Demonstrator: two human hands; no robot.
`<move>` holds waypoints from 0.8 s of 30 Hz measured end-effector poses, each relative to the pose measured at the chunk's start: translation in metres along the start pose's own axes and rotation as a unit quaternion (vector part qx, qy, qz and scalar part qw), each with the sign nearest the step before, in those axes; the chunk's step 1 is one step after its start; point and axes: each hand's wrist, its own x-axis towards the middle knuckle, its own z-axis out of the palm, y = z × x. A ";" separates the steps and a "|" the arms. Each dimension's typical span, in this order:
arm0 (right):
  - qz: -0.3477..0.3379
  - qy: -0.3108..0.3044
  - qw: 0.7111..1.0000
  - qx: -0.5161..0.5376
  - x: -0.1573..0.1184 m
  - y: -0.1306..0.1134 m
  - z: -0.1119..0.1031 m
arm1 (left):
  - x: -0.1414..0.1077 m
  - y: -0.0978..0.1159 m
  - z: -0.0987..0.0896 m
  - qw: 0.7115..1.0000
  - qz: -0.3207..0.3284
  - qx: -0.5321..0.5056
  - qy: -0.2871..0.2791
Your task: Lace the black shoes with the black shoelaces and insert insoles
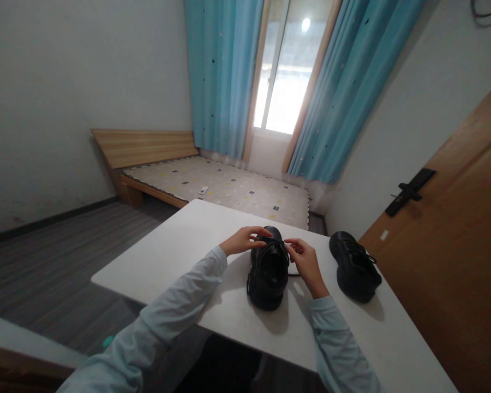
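Observation:
A black lace-up shoe (pixel 268 278) stands on the white table (pixel 159 256), its toe pointing away from me and its heel toward me. My left hand (pixel 247 240) reaches over the left side of its lacing, fingers bent at the laces. On the shoe's right side, my right hand (pixel 305 261) has thumb and fingertips pinched together beside the laces. Whether either hand grips a lace is too small to tell. Just behind my right hand, a small dark-edged item is partly hidden on the tabletop. A second black shoe (pixel 354 267), laces tied, stands to the right.
Beyond the table is a bed (pixel 229 183) with a patterned mattress and a small white remote (pixel 203 190) on it. Blue curtains (pixel 225 76) flank a window. A wooden door (pixel 445 240) with a black handle is close on the right.

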 end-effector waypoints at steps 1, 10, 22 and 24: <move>0.002 -0.002 1.000 -0.005 0.000 0.001 0.001 | 0.000 0.000 0.000 1.000 -0.001 0.001 0.000; 0.037 -0.011 0.998 0.048 0.004 0.012 0.004 | 0.000 0.001 0.000 1.000 -0.012 0.013 -0.004; 0.030 0.019 0.998 0.044 0.009 0.017 0.011 | 0.000 0.000 0.000 1.000 -0.015 0.025 -0.009; 0.007 0.039 0.999 0.018 0.010 0.017 0.012 | 0.000 -0.001 0.000 0.999 -0.013 0.029 -0.012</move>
